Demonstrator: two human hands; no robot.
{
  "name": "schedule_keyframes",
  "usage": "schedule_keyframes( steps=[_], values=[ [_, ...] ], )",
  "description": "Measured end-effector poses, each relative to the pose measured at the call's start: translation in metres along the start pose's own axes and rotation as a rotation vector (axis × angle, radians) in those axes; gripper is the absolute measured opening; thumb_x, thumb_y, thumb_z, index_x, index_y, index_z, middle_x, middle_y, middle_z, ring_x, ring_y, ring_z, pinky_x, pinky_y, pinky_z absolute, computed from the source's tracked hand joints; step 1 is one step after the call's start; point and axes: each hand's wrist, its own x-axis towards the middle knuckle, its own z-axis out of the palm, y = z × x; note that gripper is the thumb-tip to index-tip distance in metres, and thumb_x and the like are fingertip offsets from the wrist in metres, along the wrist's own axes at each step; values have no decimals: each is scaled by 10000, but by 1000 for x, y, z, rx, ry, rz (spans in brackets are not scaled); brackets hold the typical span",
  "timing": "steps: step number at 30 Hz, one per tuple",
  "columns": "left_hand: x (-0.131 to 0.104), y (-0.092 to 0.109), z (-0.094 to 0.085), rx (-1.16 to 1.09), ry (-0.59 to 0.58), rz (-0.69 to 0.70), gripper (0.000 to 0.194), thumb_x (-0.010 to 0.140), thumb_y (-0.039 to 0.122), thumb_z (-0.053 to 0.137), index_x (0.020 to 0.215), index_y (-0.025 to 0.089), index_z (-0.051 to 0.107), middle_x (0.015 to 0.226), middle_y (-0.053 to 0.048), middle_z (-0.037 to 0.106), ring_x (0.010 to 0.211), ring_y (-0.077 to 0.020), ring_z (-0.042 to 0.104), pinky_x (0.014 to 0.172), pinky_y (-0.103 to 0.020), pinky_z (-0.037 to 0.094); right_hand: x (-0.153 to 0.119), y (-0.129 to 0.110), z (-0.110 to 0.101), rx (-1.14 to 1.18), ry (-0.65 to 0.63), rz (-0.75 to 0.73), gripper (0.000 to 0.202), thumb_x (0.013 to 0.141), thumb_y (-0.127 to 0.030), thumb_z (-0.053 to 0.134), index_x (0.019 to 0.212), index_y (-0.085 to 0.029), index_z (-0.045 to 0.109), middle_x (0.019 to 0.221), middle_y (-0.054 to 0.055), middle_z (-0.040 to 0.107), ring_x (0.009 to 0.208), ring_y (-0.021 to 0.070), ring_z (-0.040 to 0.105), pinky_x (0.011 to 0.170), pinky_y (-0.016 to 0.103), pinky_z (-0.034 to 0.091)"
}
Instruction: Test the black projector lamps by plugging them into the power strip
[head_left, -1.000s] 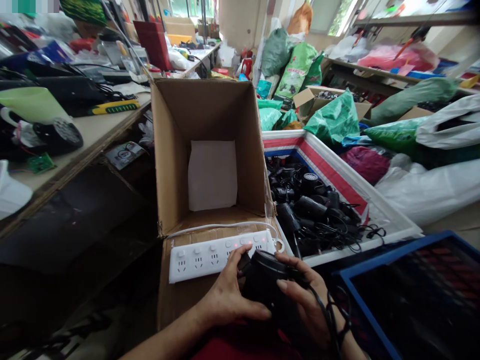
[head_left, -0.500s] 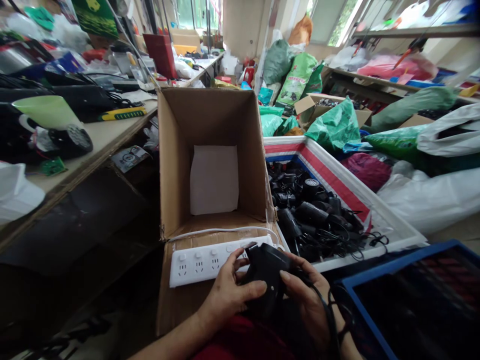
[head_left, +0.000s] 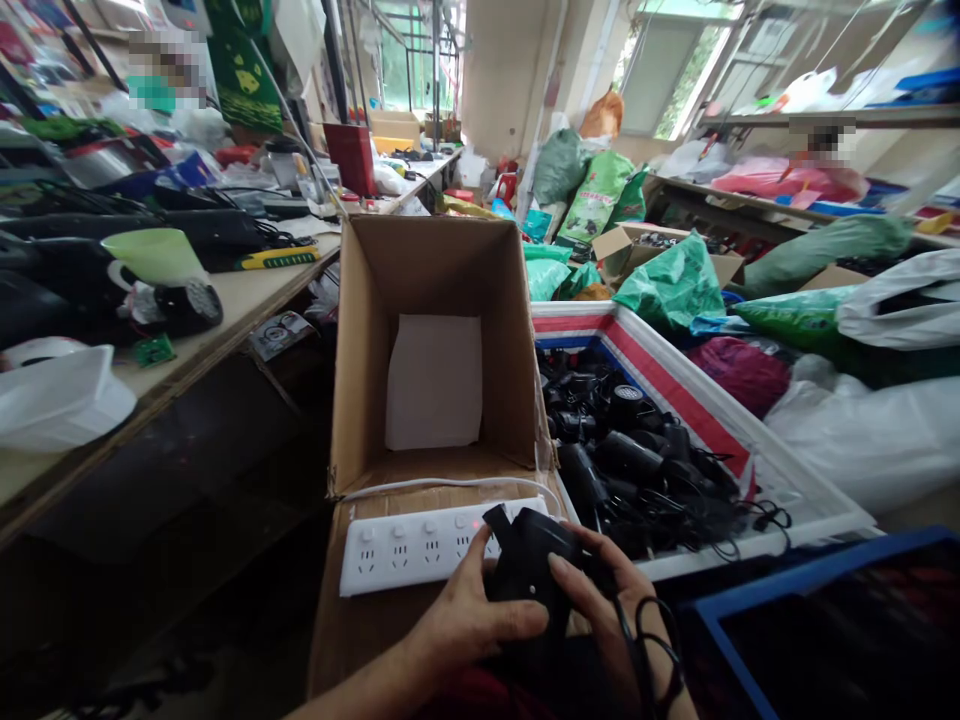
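Observation:
A black device (head_left: 529,575) with a black cord is held between both hands, just over the right end of a white power strip (head_left: 405,550). My left hand (head_left: 480,610) grips its left side, the thumb lying across the front. From the right, my right hand (head_left: 600,590) wraps round it, with cord loops (head_left: 660,640) hanging by the wrist. The power strip lies on a cardboard surface, before an upright open cardboard box (head_left: 435,265) with a white sheet (head_left: 435,382) inside. The lower part of the device is dark and hard to make out.
At right, a white crate (head_left: 810,480) holds many black devices with cords; a blue-rimmed crate (head_left: 720,640) stands nearer. A cluttered workbench (head_left: 247,290) runs along the left, with a white tub (head_left: 67,405) on it. Bags are piled behind, including a green one (head_left: 671,285).
The view has tilted up slightly, so the box and bench appear lower and farther right. Both hands still hold the black device, which has turned slightly.

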Motion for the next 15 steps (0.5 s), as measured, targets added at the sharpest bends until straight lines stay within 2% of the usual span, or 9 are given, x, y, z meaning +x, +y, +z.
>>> schedule_keyframes(
  steps=[6,8,12,15],
  values=[
    [-5,8,10,-118,59,-77,1109,500,290,906,1392,230,250,1097,-115,647,974,-319,655,835,-438,501,2,-2,0,-15,-71,15,748,548,-660,655,1096,-156,575,1111,122,687,995,316,632,910,432,489],
    [-6,10,11,-108,97,-92,1103,501,283,902,1398,242,261,1110,-107,648,1002,-319,644,837,-431,504,4,0,0,-27,-86,-8,717,568,-652,653,1085,-161,579,1103,119,690,997,307,633,914,425,490],
    [-8,9,9,-92,85,-125,973,549,294,871,1370,254,351,1066,-84,661,987,-309,646,823,-409,504,8,10,0,-65,-66,-81,634,607,-634,657,1037,-171,603,1029,106,703,975,295,641,912,423,501],
    [-5,4,7,-140,60,-81,1052,513,281,885,1392,229,308,999,-89,654,913,-313,660,787,-421,502,10,22,0,-100,-24,-193,585,680,-594,655,1109,-203,583,1059,83,687,974,263,645,898,412,521]
  ],
)
